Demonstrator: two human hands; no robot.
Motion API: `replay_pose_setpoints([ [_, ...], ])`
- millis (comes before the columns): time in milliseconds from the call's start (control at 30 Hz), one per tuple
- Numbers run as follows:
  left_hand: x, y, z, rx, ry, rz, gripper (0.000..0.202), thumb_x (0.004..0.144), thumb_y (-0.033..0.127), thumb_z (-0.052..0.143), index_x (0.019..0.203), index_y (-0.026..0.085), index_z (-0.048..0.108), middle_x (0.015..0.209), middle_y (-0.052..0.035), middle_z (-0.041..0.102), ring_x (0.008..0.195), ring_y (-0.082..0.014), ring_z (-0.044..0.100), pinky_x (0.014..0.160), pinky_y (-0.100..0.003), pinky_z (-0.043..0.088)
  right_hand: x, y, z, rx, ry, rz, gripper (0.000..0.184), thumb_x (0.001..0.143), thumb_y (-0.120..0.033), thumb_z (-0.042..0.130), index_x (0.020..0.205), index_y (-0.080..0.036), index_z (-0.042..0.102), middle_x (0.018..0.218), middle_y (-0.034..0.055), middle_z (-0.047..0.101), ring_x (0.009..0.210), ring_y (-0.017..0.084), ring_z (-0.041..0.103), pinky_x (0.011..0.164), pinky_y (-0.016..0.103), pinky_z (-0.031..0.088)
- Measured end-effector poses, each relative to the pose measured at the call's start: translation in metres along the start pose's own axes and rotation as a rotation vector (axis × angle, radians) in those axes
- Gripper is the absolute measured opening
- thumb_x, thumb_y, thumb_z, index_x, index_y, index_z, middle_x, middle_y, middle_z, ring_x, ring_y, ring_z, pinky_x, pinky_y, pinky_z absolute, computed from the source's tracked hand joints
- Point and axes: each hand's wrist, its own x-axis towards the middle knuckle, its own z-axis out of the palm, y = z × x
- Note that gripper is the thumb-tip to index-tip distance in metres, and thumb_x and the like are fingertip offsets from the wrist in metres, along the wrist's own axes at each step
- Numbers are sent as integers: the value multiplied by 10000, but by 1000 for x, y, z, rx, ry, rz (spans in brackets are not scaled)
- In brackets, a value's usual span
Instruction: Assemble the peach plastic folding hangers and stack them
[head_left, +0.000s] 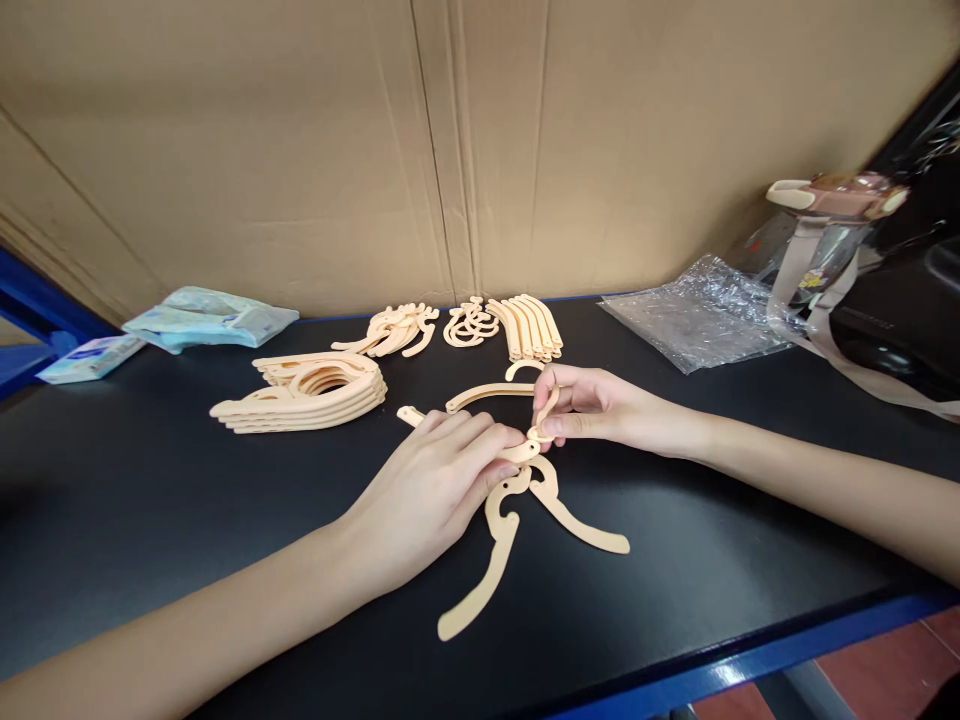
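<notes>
The beige strip (521, 453) lies low over the middle of the counter (300, 560), between the two hands, its holed end poking out past the left hand (442, 475). The left fingers are closed over it, thumb and forefinger pinching near that end, while the right hand (600, 405) has its fingers nipped together on a small beige hook (551, 403), whose lower end meets the holed end of the strip (whether they are joined there, I cannot tell). Both look like thin moulded plastic: likely light, stiff and a little slick, best held by the broad flat faces close to the hole, with no hard bending at the hook's slim curve. Just in front of the hands, a left curved arm (480, 590) and a right curved arm (581, 525) splay towards the person; behind lies a long curved bar (487, 394). Farther out come a stack of hangers (300, 410), a heap of arms (390, 332), a pile of hooks (471, 325) and a row of bars (525, 328), with a tissue pack (202, 318) on the left and a clear bag (697, 315) and strapped bottle (832, 200) on the right.
</notes>
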Motion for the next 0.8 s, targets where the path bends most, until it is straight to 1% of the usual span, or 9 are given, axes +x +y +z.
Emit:
replay_pose_setpoints([
  [67, -1, 0, 0, 8, 8, 10, 139, 1006, 185, 426, 1063, 207, 551, 953, 7, 624, 870, -175, 528, 773, -307, 354, 0, -2, 0, -35, 32, 9, 141, 840, -220, 701, 868, -168, 573, 813, -17, 683, 780, 101, 648, 772, 259, 487],
  [133, -2, 0, 0, 7, 5, 13, 136, 1004, 186, 433, 1067, 208, 552, 967, 7, 629, 887, -175, 534, 793, -310, 354, -1, -4, -1, -50, 43, 23, 139, 811, -218, 726, 839, -163, 602, 794, -22, 679, 764, 103, 644, 784, 270, 489],
  [367, -1, 0, -2, -7, 16, 15, 140, 997, 165, 444, 1087, 210, 541, 996, 14, 638, 906, -163, 539, 810, -298, 359, -1, -3, -5, -22, 42, 48, 112, 800, -239, 739, 832, -159, 667, 761, -26, 686, 735, 95, 629, 768, 256, 483],
  [467, 0, 0, -1, 17, 23, 46, 151, 1000, 166, 429, 1091, 198, 545, 980, 5, 637, 885, -164, 537, 806, -300, 369, 0, -2, -6, -9, 36, 76, 159, 768, -254, 767, 841, -163, 659, 736, -29, 693, 706, 99, 637, 746, 259, 484],
  [567, 1, 0, 0, 41, 20, 77, 172, 1011, 173, 395, 1060, 188, 559, 940, 0, 644, 823, -160, 540, 773, -304, 375, 1, -2, -7, -11, 33, 97, 186, 741, -263, 785, 803, -163, 641, 706, -31, 693, 668, 101, 635, 716, 258, 480],
  [700, 0, -1, 1, 14, 41, 115, 180, 1015, 164, 393, 1068, 191, 563, 942, 5, 658, 828, -146, 561, 783, -298, 370, 1, -3, -7, -11, 12, 99, 175, 754, -252, 780, 790, -165, 632, 716, -35, 697, 673, 92, 635, 711, 244, 467],
  [800, -1, -2, 1, -15, 34, 109, 174, 1009, 151, 416, 1082, 195, 569, 930, 10, 656, 829, -137, 566, 800, -292, 362, 1, -5, -6, -12, 9, 110, 160, 760, -224, 772, 775, -163, 624, 704, -39, 690, 667, 89, 630, 701, 239, 456],
])
